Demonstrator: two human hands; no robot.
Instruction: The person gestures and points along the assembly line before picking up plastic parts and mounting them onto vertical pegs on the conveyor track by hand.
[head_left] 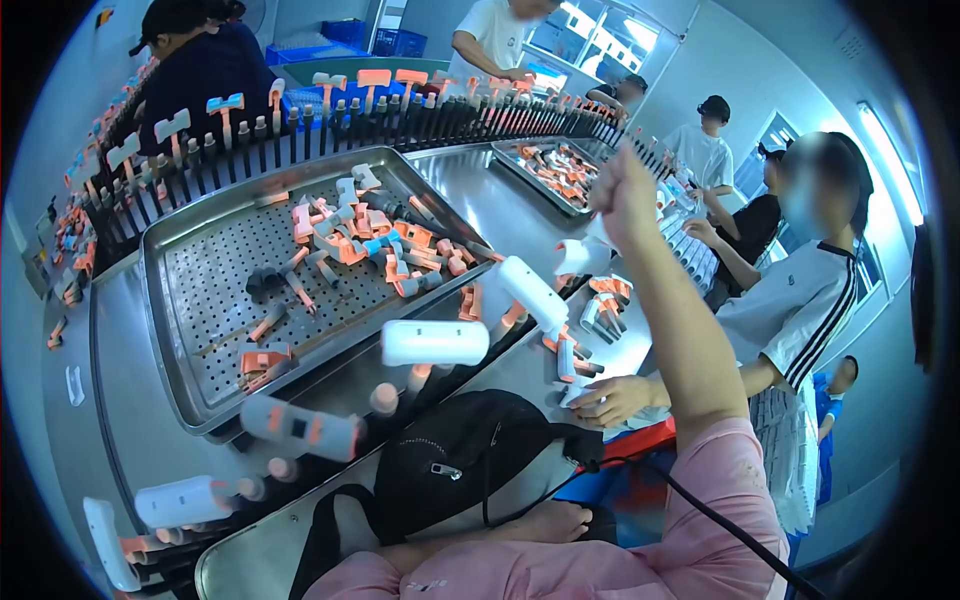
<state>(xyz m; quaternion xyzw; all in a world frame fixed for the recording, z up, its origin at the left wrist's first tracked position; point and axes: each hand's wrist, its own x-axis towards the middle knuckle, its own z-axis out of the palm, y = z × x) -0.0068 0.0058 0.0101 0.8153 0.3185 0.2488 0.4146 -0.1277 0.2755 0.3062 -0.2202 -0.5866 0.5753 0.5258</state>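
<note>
My right hand [628, 195] is raised at the end of an outstretched arm, near the far pegs. Its fingers are closed, and I cannot make out what they hold, if anything. A blurred white piece [580, 258] is just below it. Low across my lap lies my left hand [555, 522], holding nothing visible, its fingers loosely laid beside a black bag [460, 450]. White rounded plastic housings, one [435, 343] in front of me and another [533, 293] further right, sit on pegs along the near line.
A perforated metal tray [215, 350] holds orange, grey and blue plastic parts; a second tray [510, 165] lies beyond. Pegs [350, 130] carrying parts curve round the back. At right, a co-worker's hand [612, 400] is near loose parts [605, 305]. Other people work around the line.
</note>
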